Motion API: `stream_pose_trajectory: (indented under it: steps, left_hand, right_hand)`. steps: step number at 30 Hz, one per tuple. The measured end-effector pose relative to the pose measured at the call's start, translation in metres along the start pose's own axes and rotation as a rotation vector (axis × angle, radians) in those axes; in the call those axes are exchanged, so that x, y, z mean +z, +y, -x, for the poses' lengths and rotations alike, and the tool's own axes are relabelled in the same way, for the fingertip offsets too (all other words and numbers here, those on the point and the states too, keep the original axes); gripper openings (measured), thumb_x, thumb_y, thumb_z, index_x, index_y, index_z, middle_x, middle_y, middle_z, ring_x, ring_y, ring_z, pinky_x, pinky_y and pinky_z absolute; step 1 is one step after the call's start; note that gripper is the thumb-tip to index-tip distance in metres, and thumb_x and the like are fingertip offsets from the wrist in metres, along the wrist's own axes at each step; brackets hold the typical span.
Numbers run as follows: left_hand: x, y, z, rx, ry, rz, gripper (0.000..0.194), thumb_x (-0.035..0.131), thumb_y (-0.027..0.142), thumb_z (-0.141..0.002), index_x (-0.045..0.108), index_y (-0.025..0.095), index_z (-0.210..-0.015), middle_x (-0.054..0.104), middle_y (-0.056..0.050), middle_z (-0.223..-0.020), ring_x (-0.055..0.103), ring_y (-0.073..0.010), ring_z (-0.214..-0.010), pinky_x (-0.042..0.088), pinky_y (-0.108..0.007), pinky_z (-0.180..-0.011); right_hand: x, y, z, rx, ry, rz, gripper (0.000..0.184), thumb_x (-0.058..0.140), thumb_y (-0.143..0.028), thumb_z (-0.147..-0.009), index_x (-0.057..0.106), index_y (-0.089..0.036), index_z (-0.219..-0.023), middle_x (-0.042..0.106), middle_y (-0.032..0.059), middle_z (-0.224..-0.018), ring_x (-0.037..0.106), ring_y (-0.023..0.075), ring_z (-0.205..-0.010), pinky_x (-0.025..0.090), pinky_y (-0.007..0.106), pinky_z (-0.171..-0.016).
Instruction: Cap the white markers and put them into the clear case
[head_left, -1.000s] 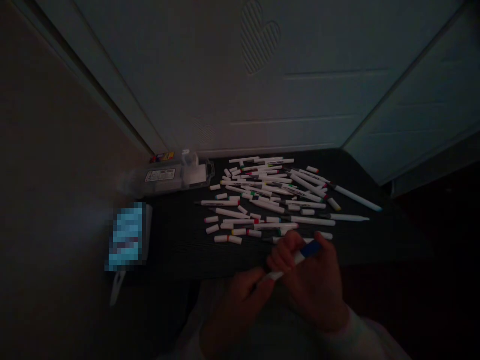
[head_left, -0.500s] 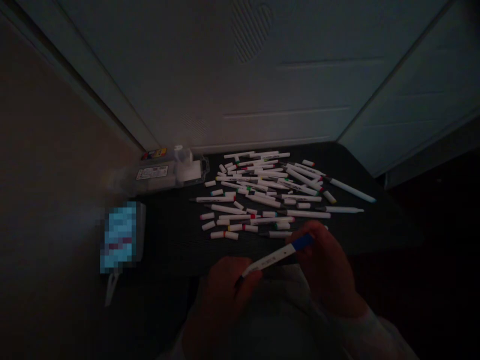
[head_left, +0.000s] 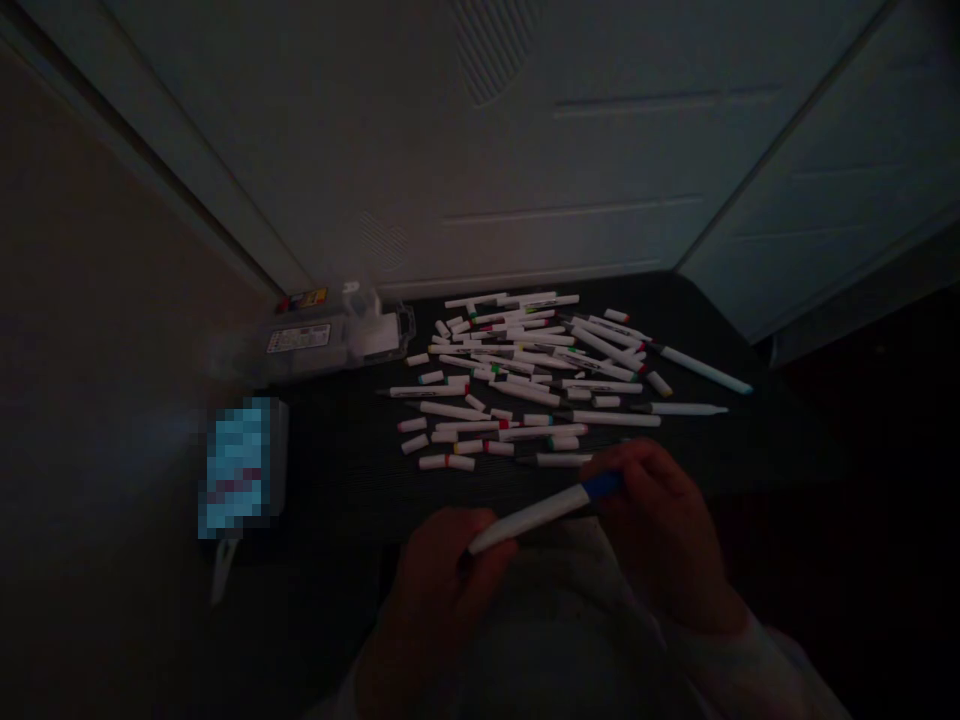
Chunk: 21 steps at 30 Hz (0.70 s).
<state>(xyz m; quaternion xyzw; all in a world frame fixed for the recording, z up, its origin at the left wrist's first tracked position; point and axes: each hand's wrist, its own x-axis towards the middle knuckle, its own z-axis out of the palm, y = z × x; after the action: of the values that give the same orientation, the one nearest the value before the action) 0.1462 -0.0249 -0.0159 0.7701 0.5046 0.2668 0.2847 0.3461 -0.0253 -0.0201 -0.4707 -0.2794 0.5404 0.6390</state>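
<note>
In dim light I hold one white marker with a blue end cap between both hands, tilted up to the right. My left hand pinches its lower, dark-tipped end. My right hand grips the blue-capped end. Both hands hover over my lap, just in front of a dark mat. On the mat lie several white markers and loose caps with coloured bands, scattered in a heap.
A clear plastic case with a label lies at the mat's back left. A blurred light-blue object stands left of the mat. A pale panelled door rises behind, with a beige wall on the left.
My hands have drawn apart along the marker, the left sliding down to its lower end; more of the white barrel now shows between them. The view shifted slightly down.
</note>
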Motion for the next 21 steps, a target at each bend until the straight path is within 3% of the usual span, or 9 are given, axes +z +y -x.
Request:
stream_pose_trajectory:
  steps: [6, 10, 16, 21]
  left_hand:
    - [-0.002, 0.001, 0.005, -0.149, -0.127, 0.071, 0.023, 0.047, 0.036, -0.082, 0.062, 0.019, -0.087, 0.061, -0.001, -0.069, 0.053, -0.0116, -0.058, 0.042, -0.021, -0.054]
    - [-0.007, 0.005, 0.003, -0.182, -0.194, 0.139, 0.024, 0.046, 0.037, -0.081, 0.061, 0.018, -0.080, 0.059, 0.000, -0.066, 0.051, -0.0113, -0.057, 0.040, -0.021, -0.054]
    - [-0.010, 0.015, 0.004, -0.271, -0.301, 0.221, 0.032, 0.039, 0.042, -0.085, 0.055, 0.019, -0.070, 0.054, 0.002, -0.063, 0.047, -0.0101, -0.058, 0.036, -0.020, -0.052]
    - [-0.008, 0.023, 0.006, -0.291, -0.280, 0.216, 0.035, 0.035, 0.045, -0.085, 0.059, 0.021, -0.076, 0.059, 0.000, -0.071, 0.051, -0.0126, -0.065, 0.039, -0.020, -0.054]
  right_hand:
    - [0.008, -0.008, 0.000, 0.048, -0.182, -0.154, 0.015, 0.065, -0.034, -0.071, 0.060, -0.020, -0.066, 0.048, 0.0003, -0.060, 0.044, 0.0138, -0.061, 0.036, 0.026, -0.054]
    - [0.006, -0.008, 0.001, 0.113, -0.258, -0.216, 0.012, 0.061, -0.032, -0.074, 0.061, -0.021, -0.068, 0.045, 0.0000, -0.062, 0.042, 0.0136, -0.062, 0.036, 0.026, -0.057]
    - [0.015, -0.003, 0.002, 0.234, -0.352, -0.343, 0.031, 0.051, -0.046, -0.078, 0.066, -0.019, -0.079, 0.055, 0.0055, -0.086, 0.050, 0.0182, -0.085, 0.041, 0.030, -0.078]
    - [0.029, -0.001, 0.006, 0.402, -0.505, -0.590, 0.047, 0.042, -0.059, -0.077, 0.067, -0.021, -0.087, 0.060, 0.0058, -0.098, 0.051, 0.0215, -0.101, 0.035, 0.039, -0.094]
